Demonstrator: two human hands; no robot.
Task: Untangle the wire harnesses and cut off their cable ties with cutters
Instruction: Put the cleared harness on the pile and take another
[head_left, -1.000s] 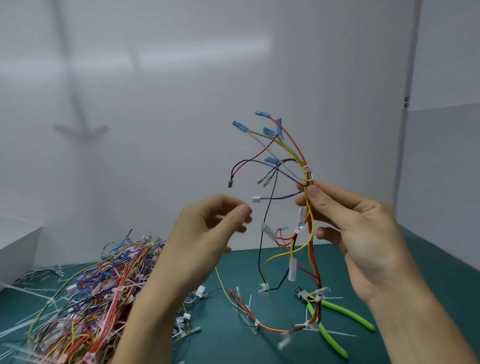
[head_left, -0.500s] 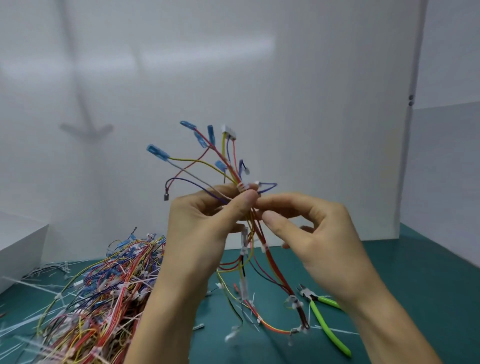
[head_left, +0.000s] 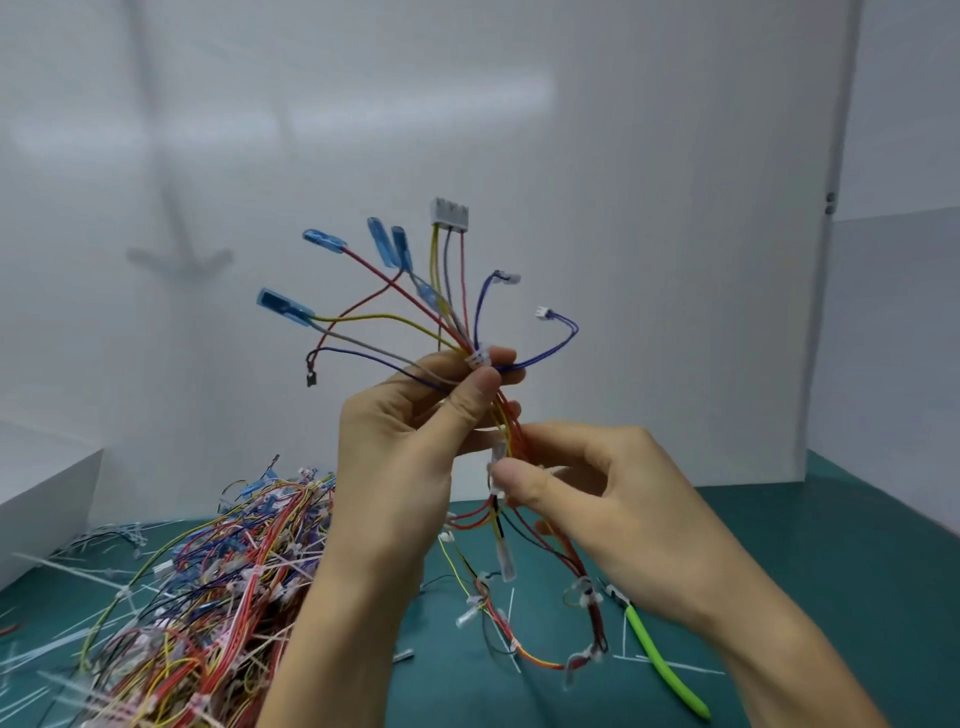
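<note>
You hold the harness (head_left: 462, 332) up in the air in front of you, above the table (head_left: 831, 571). Its wires fan out above your left hand (head_left: 410, 447) and end in blue terminals (head_left: 284, 304) and a white connector (head_left: 449, 213). The rest hangs down between your hands, and its lower end reaches the table. Your left fingers (head_left: 475, 387) are clamped on the bundle just below a white cable tie (head_left: 479, 357), with the thumb pressed against the wires. Your right hand (head_left: 613, 499) sits lower, and its fingers (head_left: 519, 480) pinch the wires at a clear sleeve (head_left: 496, 457). The green-handled cutters (head_left: 662, 662) lie on the table under your right wrist, untouched. To the left, a big pile (head_left: 208, 587) of tangled harnesses covers the table, with cut tie ends (head_left: 78, 577) scattered around it. A white box (head_left: 47, 499) stands at the far left edge.
</note>
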